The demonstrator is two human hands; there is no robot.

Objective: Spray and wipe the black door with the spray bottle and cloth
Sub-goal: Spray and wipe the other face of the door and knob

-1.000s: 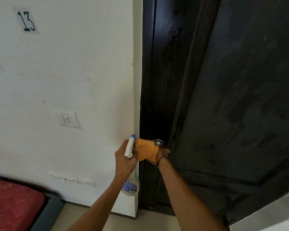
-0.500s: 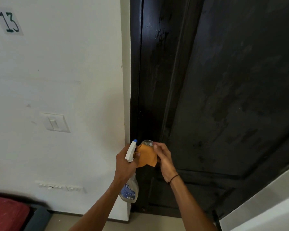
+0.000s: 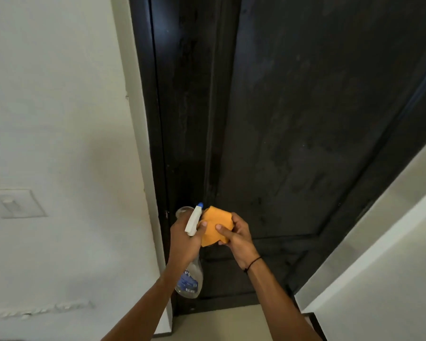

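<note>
The black door (image 3: 305, 107) fills the middle and right of the view, its surface smeared with dull patches. My left hand (image 3: 183, 239) grips a clear spray bottle (image 3: 191, 279) by the neck, its white trigger head with a blue nozzle tip pointing up. My right hand (image 3: 236, 235) holds a folded orange cloth (image 3: 215, 226) right beside the bottle's head, thumb on its front. A round metal door knob (image 3: 182, 212) shows just behind the spray head. Both hands are low, in front of the door's left edge.
A white wall (image 3: 59, 119) stands left of the black door frame, with a light switch (image 3: 15, 204) on it and a socket strip lower down. Another white wall edge (image 3: 379, 254) runs diagonally at the right. Pale floor shows below the door.
My right hand came off the door knob with the orange cloth and now holds it free beside the bottle. The view has shifted rightwards and closer to the door.
</note>
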